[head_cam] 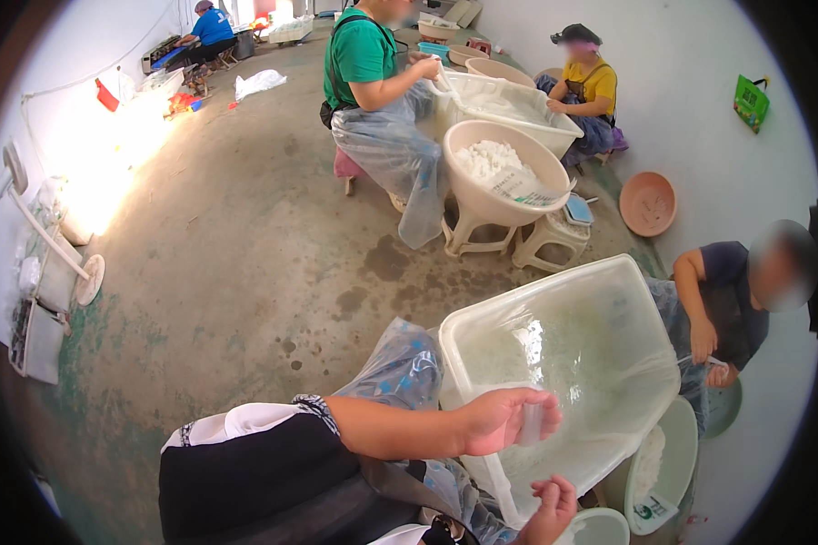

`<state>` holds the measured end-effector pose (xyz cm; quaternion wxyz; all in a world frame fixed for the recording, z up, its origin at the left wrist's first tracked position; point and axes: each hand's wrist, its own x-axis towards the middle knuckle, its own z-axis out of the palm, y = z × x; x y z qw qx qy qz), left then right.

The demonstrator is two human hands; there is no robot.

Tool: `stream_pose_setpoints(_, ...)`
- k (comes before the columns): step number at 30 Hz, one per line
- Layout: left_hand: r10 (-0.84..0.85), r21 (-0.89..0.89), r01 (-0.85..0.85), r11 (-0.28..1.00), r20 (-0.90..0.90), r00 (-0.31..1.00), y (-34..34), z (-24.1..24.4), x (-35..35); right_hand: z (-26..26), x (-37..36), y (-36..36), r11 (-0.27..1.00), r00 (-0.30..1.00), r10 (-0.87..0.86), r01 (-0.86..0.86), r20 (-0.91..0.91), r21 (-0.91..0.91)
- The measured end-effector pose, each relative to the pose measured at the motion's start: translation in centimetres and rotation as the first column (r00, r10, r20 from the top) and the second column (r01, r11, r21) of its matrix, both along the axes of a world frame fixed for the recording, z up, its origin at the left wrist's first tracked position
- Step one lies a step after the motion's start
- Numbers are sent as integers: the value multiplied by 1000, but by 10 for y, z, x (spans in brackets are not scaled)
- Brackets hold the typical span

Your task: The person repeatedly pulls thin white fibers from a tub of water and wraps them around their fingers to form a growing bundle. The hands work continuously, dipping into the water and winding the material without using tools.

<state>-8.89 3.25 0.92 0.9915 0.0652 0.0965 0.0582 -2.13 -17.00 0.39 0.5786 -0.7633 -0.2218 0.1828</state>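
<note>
My left hand [508, 419] is held above the near rim of a large white plastic tub [450, 340]. Its fingers curl around a whitish, translucent strip [531, 424] of soft material that hangs down from the palm. Cloudy water [586, 347] fills the tub and reflects the light. My right hand [552, 507] is by the tub's lower corner with its fingers bent, and whether anything thin is between them is not visible. A clear plastic apron with blue spots [402, 361] covers my lap against the tub.
Across the tub a person [729, 306] handles a thin white strand. Pale green basins [685, 436] stand at the lower right, one holding white material. Ahead, two people sit at another white tub [545, 129], beside a cream basin [463, 136] on a stool. A fan [51, 231] stands left.
</note>
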Motion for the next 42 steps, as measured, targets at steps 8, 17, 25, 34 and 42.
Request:
stream_pose_setpoints(8, -42, -7, 41, 999, -120, 992, 5, -14, -1, 6, 52, -75, 871, 844, -463, 489, 272, -35)
stream_pose_setpoints(17, -82, -41, 78, 996, -81, 993, 15, -19, 6, -75, 12, -179, 564, 737, -454, 673, -500, 479)
stream_pose_setpoints(25, -82, 152, 77, 985, 28, 996, -4, -21, 0, -83, 10, -200, 446, 765, -148, 618, -627, 648)
stream_pose_setpoints(34, -53, 63, 55, 997, -28, 998, -1, -38, -25, 6, 49, -40, 678, 973, 223, -111, -59, 727)
stream_pose_setpoints(42, 21, 136, -13, 991, -58, 998, 6, -41, -39, 14, 24, 42, 883, 997, 28, 8, -69, 469)
